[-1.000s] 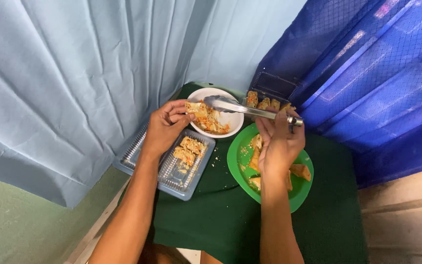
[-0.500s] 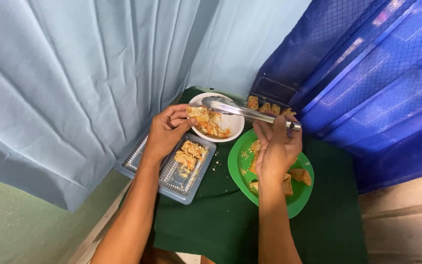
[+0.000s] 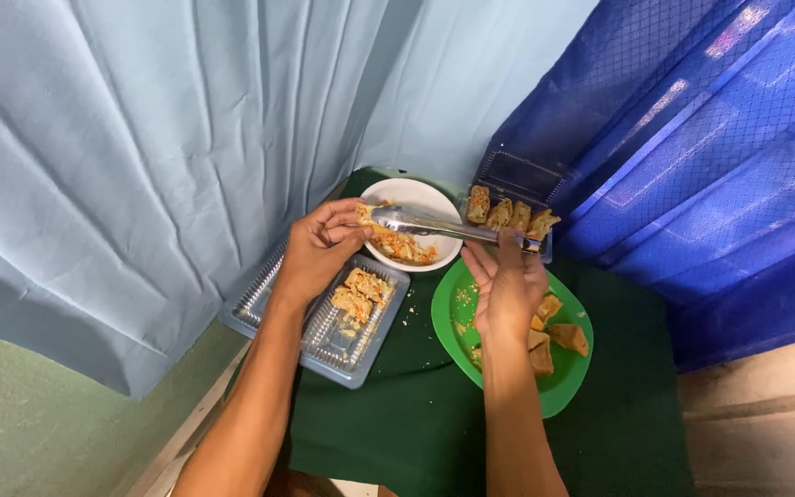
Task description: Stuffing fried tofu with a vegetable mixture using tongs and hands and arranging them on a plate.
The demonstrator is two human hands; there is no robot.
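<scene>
My right hand [image 3: 506, 287] holds metal tongs [image 3: 434, 225] by their far end, above a green plate [image 3: 460, 327] with fried pieces. The tong tips reach left over a white bowl [image 3: 416, 195] of orange-flecked food and close on a piece there. My left hand [image 3: 316, 250] has its fingertips on that same piece at the tong tips, by the bowl's left rim. Just below my left hand sits a clear plastic tray [image 3: 333, 345] holding two pieces of the same food.
A second clear tray [image 3: 514, 175] with a row of fried rolls stands behind the green plate. Everything rests on a small table with a dark green cloth [image 3: 416, 423]. Pale blue curtain hangs at left, dark blue mesh cloth at right.
The view has shifted slightly. My right hand and the tongs have stayed over the bowl; my left fingers have closed in on the piece at the tong tips.
</scene>
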